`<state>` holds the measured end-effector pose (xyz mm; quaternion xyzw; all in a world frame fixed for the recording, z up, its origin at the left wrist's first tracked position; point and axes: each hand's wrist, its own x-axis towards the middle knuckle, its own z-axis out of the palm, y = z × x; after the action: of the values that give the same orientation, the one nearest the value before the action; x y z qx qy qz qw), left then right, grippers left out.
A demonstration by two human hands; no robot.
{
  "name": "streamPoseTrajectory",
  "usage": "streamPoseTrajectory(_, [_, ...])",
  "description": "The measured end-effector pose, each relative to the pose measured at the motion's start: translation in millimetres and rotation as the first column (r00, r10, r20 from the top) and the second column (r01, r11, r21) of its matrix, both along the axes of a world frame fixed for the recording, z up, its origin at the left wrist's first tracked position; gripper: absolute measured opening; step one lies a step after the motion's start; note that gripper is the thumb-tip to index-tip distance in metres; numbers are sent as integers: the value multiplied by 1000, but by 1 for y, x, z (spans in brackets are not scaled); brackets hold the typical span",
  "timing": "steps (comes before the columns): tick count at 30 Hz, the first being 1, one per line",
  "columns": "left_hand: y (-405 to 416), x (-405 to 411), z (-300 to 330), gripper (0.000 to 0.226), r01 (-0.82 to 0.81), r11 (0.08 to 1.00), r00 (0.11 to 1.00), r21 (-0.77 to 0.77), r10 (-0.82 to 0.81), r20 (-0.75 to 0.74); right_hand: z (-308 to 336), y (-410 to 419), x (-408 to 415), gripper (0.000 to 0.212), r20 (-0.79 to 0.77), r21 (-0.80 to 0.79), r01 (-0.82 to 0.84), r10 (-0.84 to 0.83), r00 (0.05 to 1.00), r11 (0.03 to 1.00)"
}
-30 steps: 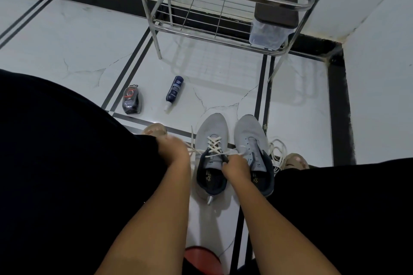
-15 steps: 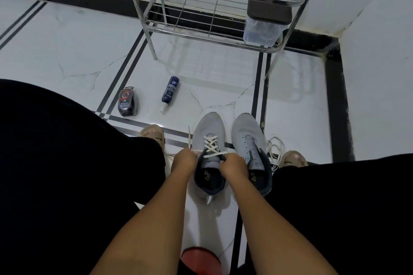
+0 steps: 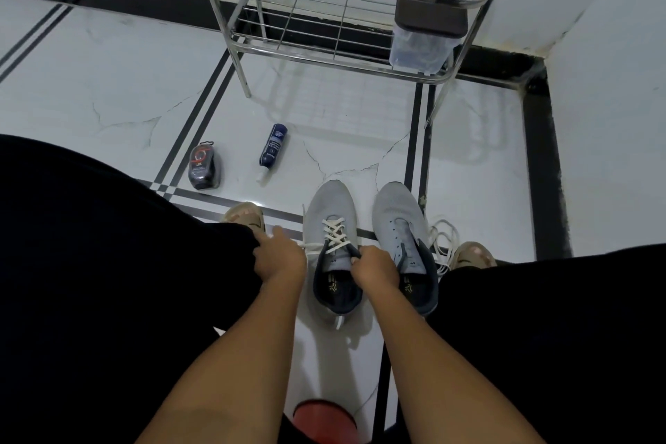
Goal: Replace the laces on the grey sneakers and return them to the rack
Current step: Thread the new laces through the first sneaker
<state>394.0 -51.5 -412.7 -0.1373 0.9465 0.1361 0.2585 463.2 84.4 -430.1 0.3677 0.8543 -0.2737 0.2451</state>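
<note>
Two grey sneakers stand side by side on the floor between my knees, toes pointing away. The left sneaker [image 3: 329, 207] has a cream lace [image 3: 335, 232] crossed through its eyelets. The right sneaker [image 3: 394, 209] has bare eyelets. My left hand [image 3: 279, 258] pinches a lace end stretched out from the left sneaker's left side. My right hand [image 3: 374, 268] is closed at the top of that sneaker's tongue, gripping the lace there. A loose cream lace [image 3: 445, 240] lies in a heap right of the right sneaker.
A chrome wire rack [image 3: 324, 54] stands ahead by the wall, with a lidded clear container [image 3: 421, 43] on its lower shelf. A dark shoe-polish sponge [image 3: 203, 166] and a blue bottle [image 3: 270, 148] lie on the floor to the left. A red object [image 3: 324, 422] sits below me.
My left hand swung in from the far left to the sneaker, then drew back out slightly with the lace end. My right hand stayed at the tongue.
</note>
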Motion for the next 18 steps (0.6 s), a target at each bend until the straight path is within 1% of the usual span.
streamPoseTrajectory(2, [7,-2,-3,34,203,979,975,-25,-204,-84,-1,0,0,27,-5,-3,8,-8,1000,1000])
streamPoseTrajectory(4, [14,-4,-8,34,366,930,930,-18,-367,-37,0,0,1,27,-5,-6,11,-11,1000,1000])
streamPoseTrajectory(6, [15,-1,-13,35,415,910,909,24,-415,27,0,0,1,27,-7,-21,11,-11,1000,1000])
streamPoseTrajectory(7, [16,0,-12,36,375,925,925,54,-378,45,0,0,1,27,-6,-29,11,-12,1000,1000])
streamPoseTrajectory(10, [19,-8,-6,43,187,970,976,156,-202,84,1,2,0,28,-2,-41,-14,14,1000,999])
streamPoseTrajectory(12, [24,-20,9,40,71,945,978,320,-129,164,1,3,-1,28,8,-47,-54,54,999,997])
streamPoseTrajectory(13, [26,-25,19,35,-4,900,976,435,-90,196,2,4,-2,29,16,-60,-70,71,997,996])
streamPoseTrajectory(14, [27,-31,29,30,-95,832,974,547,-35,222,4,4,-3,30,22,-74,-86,88,996,994])
streamPoseTrajectory(15, [27,-34,40,24,-159,763,973,626,16,229,6,5,-4,31,30,-90,-98,101,994,991])
streamPoseTrajectory(16, [26,-37,53,21,-186,712,973,677,36,230,10,6,-6,33,24,-107,-107,111,994,988])
streamPoseTrajectory(18, [25,-40,73,21,-227,615,964,755,32,263,19,9,-11,36,-10,-156,-88,87,996,984])
